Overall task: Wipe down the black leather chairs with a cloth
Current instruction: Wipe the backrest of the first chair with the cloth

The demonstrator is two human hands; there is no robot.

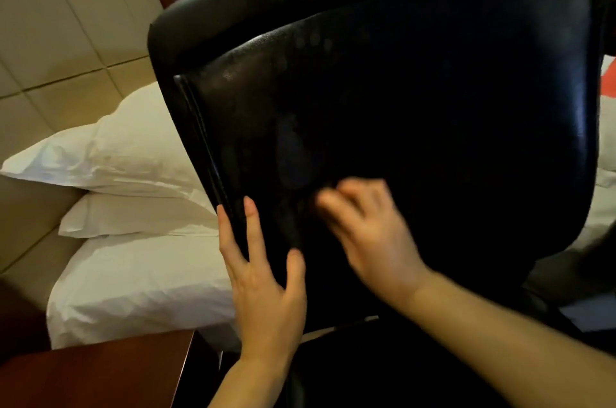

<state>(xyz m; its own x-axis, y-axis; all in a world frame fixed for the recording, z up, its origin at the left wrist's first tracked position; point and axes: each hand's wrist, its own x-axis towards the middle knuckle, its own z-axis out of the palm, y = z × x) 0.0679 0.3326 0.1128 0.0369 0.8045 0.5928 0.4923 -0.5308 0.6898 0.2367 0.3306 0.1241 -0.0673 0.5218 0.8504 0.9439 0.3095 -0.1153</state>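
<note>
Head view: fills most of the frame, a black leather chair back (383, 107), glossy, tilted, smudged with pale marks. Left hand (263, 287) flat against its lower left edge, fingers straight and spread, thumb on the panel. Right hand (370, 234) blurred on the leather beside it; cannot tell whether curled or gripping anything. Behind on the left, white pillows (110, 154) stacked on a white-sheeted bed (133, 281); reddish wooden tabletop (100, 371) at bottom left
</note>
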